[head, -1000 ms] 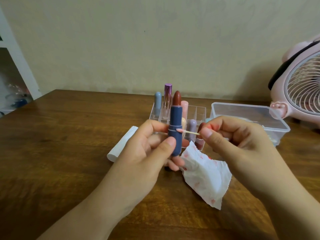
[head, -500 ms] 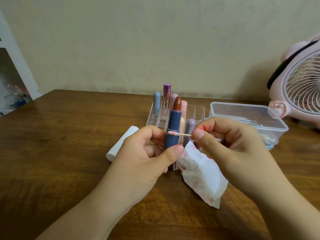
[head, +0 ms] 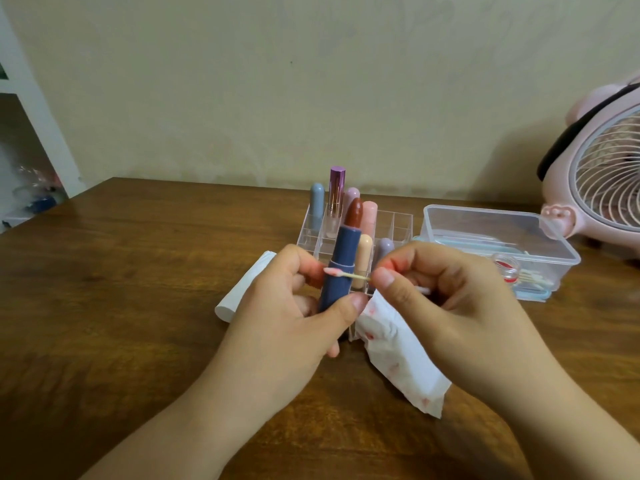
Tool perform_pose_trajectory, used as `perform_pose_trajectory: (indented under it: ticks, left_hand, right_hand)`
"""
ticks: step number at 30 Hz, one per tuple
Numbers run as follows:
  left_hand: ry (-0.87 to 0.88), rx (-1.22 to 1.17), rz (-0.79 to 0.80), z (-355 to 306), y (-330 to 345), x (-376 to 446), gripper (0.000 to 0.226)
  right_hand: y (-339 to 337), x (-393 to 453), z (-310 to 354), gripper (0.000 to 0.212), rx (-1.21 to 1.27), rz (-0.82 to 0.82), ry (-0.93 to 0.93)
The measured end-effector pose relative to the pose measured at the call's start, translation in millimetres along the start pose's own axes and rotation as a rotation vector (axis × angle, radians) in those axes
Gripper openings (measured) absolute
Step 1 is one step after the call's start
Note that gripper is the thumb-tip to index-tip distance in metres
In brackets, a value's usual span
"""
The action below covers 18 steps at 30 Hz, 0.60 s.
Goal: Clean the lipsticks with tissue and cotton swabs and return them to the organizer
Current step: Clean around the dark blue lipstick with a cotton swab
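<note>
The surface is brown wood with visible grain and a soft sheen. At centre, the lipstick has a matt navy plastic tube and a glossy reddish-brown bullet. Behind it, the organizer is clear, glossy plastic; one tube in it has a shiny metallic purple cap. The crumpled tissue is thin white paper with red smears. At right, the storage box is translucent smooth plastic, and the fan is pink plastic.
</note>
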State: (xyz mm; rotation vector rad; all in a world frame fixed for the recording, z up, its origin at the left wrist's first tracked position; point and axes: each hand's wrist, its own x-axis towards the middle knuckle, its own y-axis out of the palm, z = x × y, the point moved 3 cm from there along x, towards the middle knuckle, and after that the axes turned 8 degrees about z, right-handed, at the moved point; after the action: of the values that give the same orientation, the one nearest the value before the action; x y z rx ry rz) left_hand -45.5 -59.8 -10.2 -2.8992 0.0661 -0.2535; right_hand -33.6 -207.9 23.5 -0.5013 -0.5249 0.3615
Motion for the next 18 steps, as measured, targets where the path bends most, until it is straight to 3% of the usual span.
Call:
perform_pose_trajectory:
  ticks: [6,10,13,18]
  left_hand:
    - [0.003,-0.181,0.185,0.7,7.5,1.7,0.046]
    - [0.052,-0.268,0.231,-0.6,9.7,0.2,0.02]
    - [0.039,-0.296,0.214,-0.3,8.1,1.0,0.016]
    - [0.087,-0.03,0.056,0.6,0.9,2.5,0.021]
  right_hand:
    - [-0.2,0.5,0.2,0.023,0.071,0.012,-0.006]
    - [-3.6,0.0,-1.2,0.022,0.052,-0.009,0.002]
    - [-7.5,-0.4,-3.5,0.017,0.059,-0.028,0.021]
    - [-8.6,-0.5,-8.7,0.016,-0.014,-0.058,0.035]
